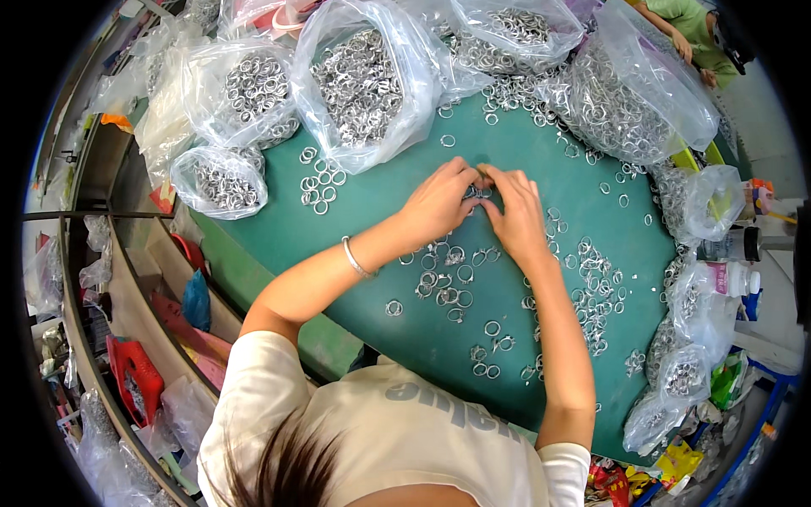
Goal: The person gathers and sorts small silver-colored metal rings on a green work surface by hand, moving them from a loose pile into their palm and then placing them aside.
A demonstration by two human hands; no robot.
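Observation:
Above the middle of the green tabletop [372, 291], my left hand [439, 201] and my right hand [515, 207] meet fingertip to fingertip. Both are closed in a pinch around a few small silver rings [477, 193]; how many is hidden by the fingers. Just below my left hand lies a loose group of silver rings [443, 287]. Another scattered group of rings [596, 296] spreads to the right of my right forearm. A smaller cluster of rings [321, 186] sits to the left, beyond my left forearm.
Clear plastic bags full of rings line the far edge, including a large open bag [359, 89] and a small bag [224, 182]. More bags [688, 304] border the right side. Shelves with a red basket [135, 380] stand at left. Another person [697, 34] is at the far right.

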